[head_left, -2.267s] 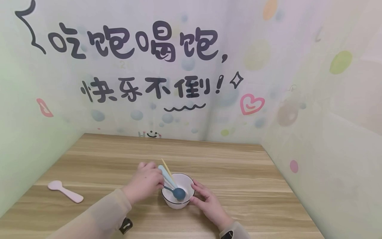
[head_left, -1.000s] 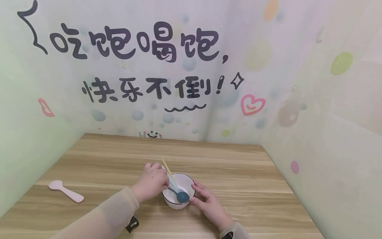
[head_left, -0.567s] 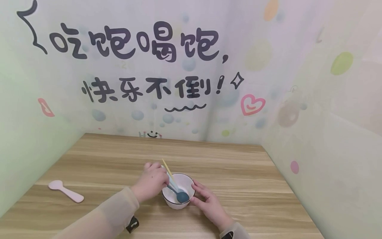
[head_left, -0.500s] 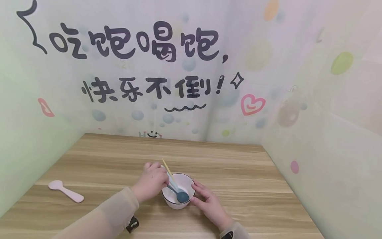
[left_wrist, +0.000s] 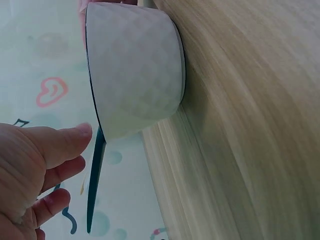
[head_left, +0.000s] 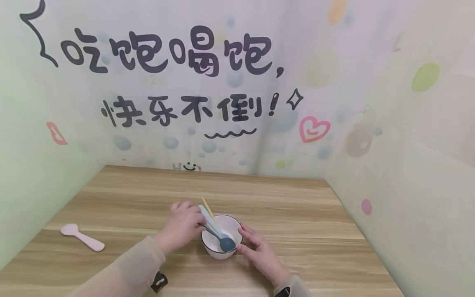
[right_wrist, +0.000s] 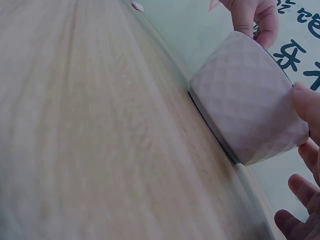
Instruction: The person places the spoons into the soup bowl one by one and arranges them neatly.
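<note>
A white bowl (head_left: 219,252) with a dark rim stands on the wooden table. Inside it leans a dark blue spoon (head_left: 227,244), its head low near the right side and its handle slanting out over the left rim. A light blue handle (head_left: 210,220) and a pointed yellow stick (head_left: 207,206) also lean out of the bowl. Beside the dark handle is my left hand (head_left: 182,226); in the left wrist view its thumb and fingers are spread, with the spoon's handle (left_wrist: 95,185) outside them. My right hand (head_left: 261,253) grips the bowl's right side, thumb in front and fingers behind.
A pink spoon (head_left: 82,238) lies on the left part of the table (head_left: 297,214). Light printed walls (head_left: 237,156) with dark lettering and coloured dots enclose the table at the back and both sides.
The left hand lowered the dark blue spoon against the bowl, then let go of its handle and drew back left. The right hand keeps its hold on the bowl.
</note>
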The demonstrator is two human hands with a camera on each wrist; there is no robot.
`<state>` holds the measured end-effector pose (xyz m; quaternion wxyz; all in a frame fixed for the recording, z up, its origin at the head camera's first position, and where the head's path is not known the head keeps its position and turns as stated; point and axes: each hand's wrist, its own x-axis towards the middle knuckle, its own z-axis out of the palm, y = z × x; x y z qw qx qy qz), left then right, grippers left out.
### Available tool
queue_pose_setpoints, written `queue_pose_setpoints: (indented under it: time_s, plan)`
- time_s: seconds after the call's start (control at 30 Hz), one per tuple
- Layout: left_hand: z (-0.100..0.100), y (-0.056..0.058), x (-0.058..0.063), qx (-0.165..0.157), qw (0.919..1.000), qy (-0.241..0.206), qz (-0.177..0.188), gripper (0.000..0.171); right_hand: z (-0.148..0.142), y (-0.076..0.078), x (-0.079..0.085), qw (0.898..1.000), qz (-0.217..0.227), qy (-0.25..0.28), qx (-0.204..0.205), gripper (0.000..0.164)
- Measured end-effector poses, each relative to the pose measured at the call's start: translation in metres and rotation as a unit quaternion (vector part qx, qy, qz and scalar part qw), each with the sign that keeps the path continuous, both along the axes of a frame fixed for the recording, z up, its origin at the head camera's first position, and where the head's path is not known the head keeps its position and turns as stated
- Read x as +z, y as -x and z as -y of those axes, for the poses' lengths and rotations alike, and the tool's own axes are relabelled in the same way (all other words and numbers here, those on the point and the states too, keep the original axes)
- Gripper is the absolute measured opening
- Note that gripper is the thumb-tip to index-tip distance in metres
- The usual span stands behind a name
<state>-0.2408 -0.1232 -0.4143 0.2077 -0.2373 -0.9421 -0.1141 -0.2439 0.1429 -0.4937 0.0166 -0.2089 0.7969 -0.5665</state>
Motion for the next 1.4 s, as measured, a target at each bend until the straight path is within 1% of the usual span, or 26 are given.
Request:
queue_pose_setpoints:
  time_s: [0.1,0.33,0.5,0.6,0.77,0.87,0.97,1.07,1.17,1.3,1.4]
  plan:
    - [0.005,-0.002,-0.001,0.015,0.9996,-0.023,0.008,0.011,-0.001,0.0,0.001,1.0,0.004,0.008,0.005,0.049]
    - [0.02,-0.006,-0.002,0.071,0.9949,-0.067,0.026,0.011,-0.001,0.0,0.001,1.0,-0.001,-0.003,0.003,0.05]
    - [0.03,-0.01,0.0,0.089,0.9911,-0.096,0.025,0.012,0.001,-0.001,0.002,1.0,0.003,-0.011,-0.005,0.049]
    - [0.036,-0.013,0.002,0.093,0.9899,-0.105,0.023,0.01,0.004,-0.006,0.011,1.0,0.001,-0.017,-0.012,0.048]
    - [0.048,-0.017,0.0,0.104,0.9862,-0.122,0.042,0.012,0.006,-0.016,0.028,1.0,-0.007,-0.015,-0.008,0.047]
    - [0.056,-0.018,-0.004,0.118,0.983,-0.131,0.05,0.013,0.006,-0.019,0.032,1.0,-0.005,-0.012,-0.005,0.048]
    - [0.065,-0.02,-0.009,0.137,0.9792,-0.138,0.059,0.014,0.006,-0.02,0.032,1.0,-0.005,-0.009,-0.003,0.048]
    - [0.074,-0.021,-0.013,0.152,0.974,-0.15,0.075,0.017,0.005,-0.018,0.029,1.0,-0.001,-0.005,-0.001,0.049]
    - [0.084,-0.023,-0.015,0.17,0.9681,-0.159,0.091,0.021,0.004,-0.012,0.02,1.0,0.002,-0.006,-0.001,0.049]
    - [0.096,-0.029,-0.017,0.193,0.9573,-0.181,0.118,0.029,0.001,-0.003,0.005,1.0,-0.003,-0.011,-0.002,0.049]
    - [0.107,-0.033,-0.019,0.211,0.9472,-0.196,0.142,0.04,-0.001,0.0,0.0,1.0,-0.002,-0.008,0.0,0.049]
